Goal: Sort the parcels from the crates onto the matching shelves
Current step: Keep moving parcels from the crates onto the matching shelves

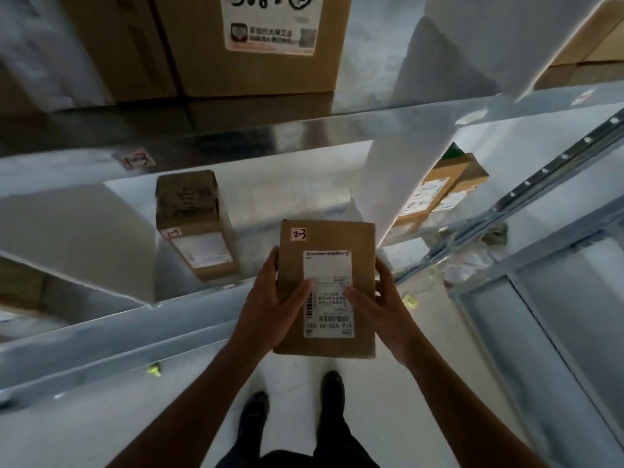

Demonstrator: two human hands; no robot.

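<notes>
The flat brown parcel (327, 288) was held level at the front lip of the shelf (304, 197), label up, probably so that its "2-3" sticker (299, 234) could be read. The left hand (273, 309) and right hand (381, 309) gripped its long edges, fingers (271, 265) curled round the sides and thumbs pressed on the label. A smaller parcel (196, 228) with a similar sticker lay to the left. To the right stood a white upright (388, 184) and another box (442, 194). The gap between them looked free.
</notes>
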